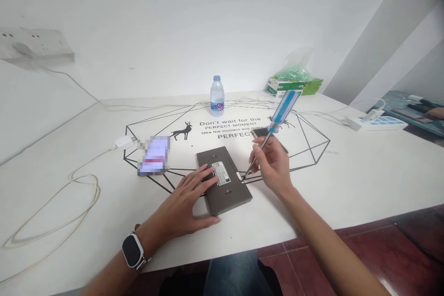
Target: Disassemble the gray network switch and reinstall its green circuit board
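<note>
A flat dark grey electronic box [234, 198], with a white label, two hanging slots and a row of vent holes, lies label side up on the white table. My left hand [192, 194] rests spread over its left part, fingertips at the label and thumb along the near edge. In my right hand [273, 159] is a screwdriver [282, 110] with a clear blue handle, gripped by the shaft. The handle points up and away; the tip meets the box's right edge, close to a small white sticker [239, 176]. Behind that hand, a dark phone-like slab [261, 133] is partly hidden.
Left of the box lies a phone [154, 155] with a blurred screen, near a white charger plug [124, 142] and looped cable [93, 189]. A water bottle [217, 97] stands at the back. Tissue boxes [286, 87] and a power strip [378, 122] are to the right.
</note>
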A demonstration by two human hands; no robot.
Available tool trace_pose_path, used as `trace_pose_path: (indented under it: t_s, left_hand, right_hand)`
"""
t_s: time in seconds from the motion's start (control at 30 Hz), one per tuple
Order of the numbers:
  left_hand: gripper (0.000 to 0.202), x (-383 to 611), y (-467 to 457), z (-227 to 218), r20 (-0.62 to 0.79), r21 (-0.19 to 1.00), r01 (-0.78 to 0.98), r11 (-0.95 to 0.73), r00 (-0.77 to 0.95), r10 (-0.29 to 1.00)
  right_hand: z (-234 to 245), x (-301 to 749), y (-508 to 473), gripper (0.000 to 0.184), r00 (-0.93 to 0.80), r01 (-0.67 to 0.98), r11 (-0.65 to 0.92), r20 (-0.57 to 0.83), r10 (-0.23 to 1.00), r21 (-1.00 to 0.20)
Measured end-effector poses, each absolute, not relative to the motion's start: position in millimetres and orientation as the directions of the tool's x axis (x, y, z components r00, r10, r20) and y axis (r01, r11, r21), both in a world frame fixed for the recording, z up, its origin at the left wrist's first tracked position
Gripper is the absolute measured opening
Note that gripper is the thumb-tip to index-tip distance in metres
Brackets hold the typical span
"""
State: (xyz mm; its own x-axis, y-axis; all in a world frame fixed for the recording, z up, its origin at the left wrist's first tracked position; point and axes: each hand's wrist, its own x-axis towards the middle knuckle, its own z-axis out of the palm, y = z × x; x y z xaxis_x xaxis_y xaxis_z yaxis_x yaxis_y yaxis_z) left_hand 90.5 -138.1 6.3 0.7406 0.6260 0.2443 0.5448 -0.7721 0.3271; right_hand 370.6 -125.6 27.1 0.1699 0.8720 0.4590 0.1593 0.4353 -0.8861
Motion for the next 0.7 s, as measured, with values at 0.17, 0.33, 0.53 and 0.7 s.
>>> trace_pose_path:
  t_s: [0.17, 0.33, 0.53, 0.7]
  left_hand:
    - [0.080, 91, -139, 7, 0.249, 0.282, 0.535, -0.797, 0.761, 0.599]
    - [0.073, 91, -138, 5, 0.230, 0.196, 0.523, -0.830, 0.798, 0.557]
    - [0.072, 91, -137, 3, 0.283, 0.197, 0.471, -0.860, 0.812, 0.510]
    - [0.070, 91, -139, 6, 0.292, 0.230, 0.459, -0.858, 0.808, 0.511]
  right_hand:
    - [30, 383, -125, 0.029, 0.250, 0.189, 0.301, 0.342, 0.906, -0.935]
    - [25, 393, -121, 0.028, 0.213, 0.404, 0.054, 0.151, 0.965, -0.913]
    - [18, 396, -114, 0.019, 0.204, 0.785, -0.156, 0.013, 0.979, -0.600]
    - [16, 399, -115, 0.019, 0.246, 0.880, -0.231, -0.018, 0.969, -0.415]
